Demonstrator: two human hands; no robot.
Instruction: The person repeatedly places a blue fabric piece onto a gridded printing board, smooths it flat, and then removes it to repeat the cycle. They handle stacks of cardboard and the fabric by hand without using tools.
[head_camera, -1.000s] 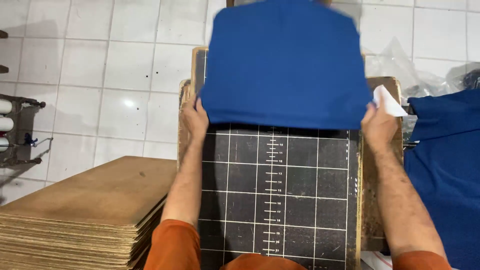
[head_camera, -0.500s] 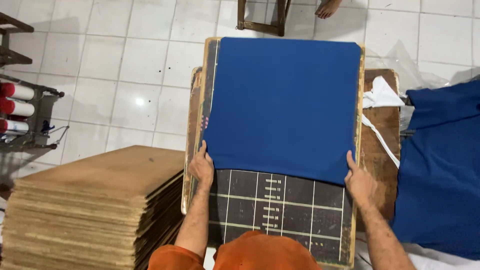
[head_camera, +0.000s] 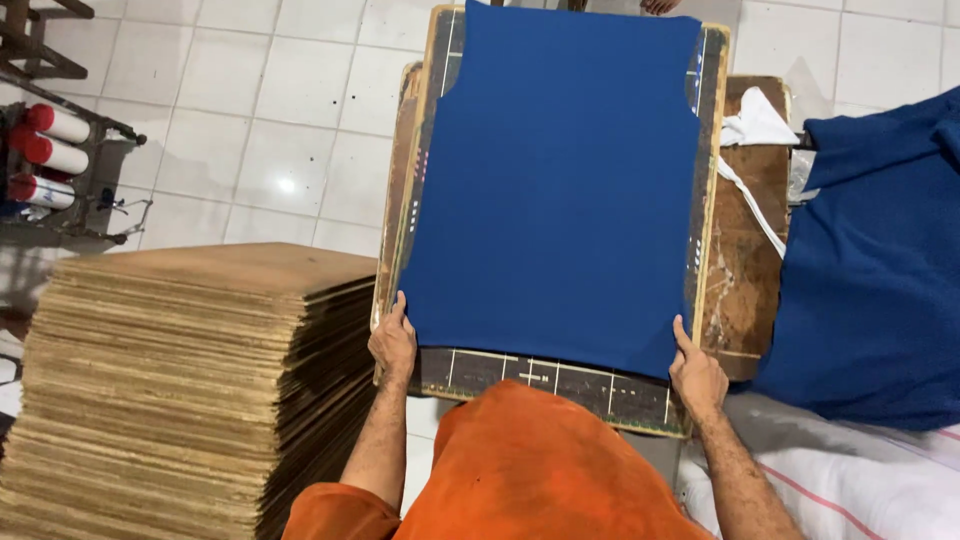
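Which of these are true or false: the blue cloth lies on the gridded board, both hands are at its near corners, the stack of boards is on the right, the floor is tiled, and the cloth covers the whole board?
1. The blue cloth lies on the gridded board. True.
2. The left hand and right hand are at its near corners. True.
3. The stack of boards is on the right. False: it is on the left.
4. The floor is tiled. True.
5. The cloth covers the whole board. False: the near strip shows.
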